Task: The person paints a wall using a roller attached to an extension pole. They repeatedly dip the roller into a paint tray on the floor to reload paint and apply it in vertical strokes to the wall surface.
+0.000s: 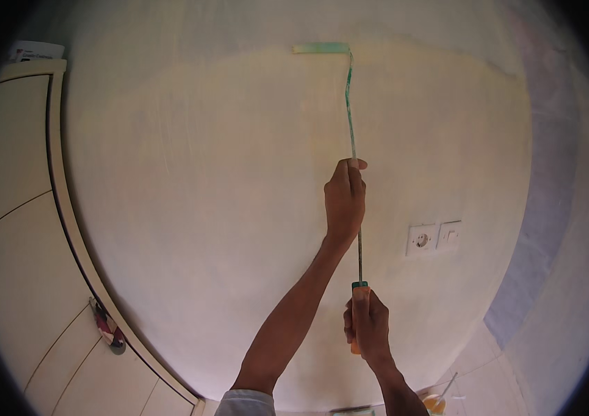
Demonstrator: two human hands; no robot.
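A paint roller [321, 48] with a pale green sleeve lies level against the wall [242, 208], high in the view. From its right end a bent metal rod [348, 99], smeared with green paint, runs down to an orange handle [355, 347] with a green collar. My left hand [345, 195] is wrapped around the rod about midway. Lower down, my right hand [372, 320] grips the orange handle, thumb along its front. Around the roller, a yellowish painted area meets a greyer band of wall above.
A socket [421, 239] and a switch [450, 236] are set in the wall at right. A cream cabinet [11, 145] lines the left, with a patterned cloth item [107, 327] hanging on it. On the tiled floor [481, 359] sits a container of yellowish contents [434, 404] with a stick.
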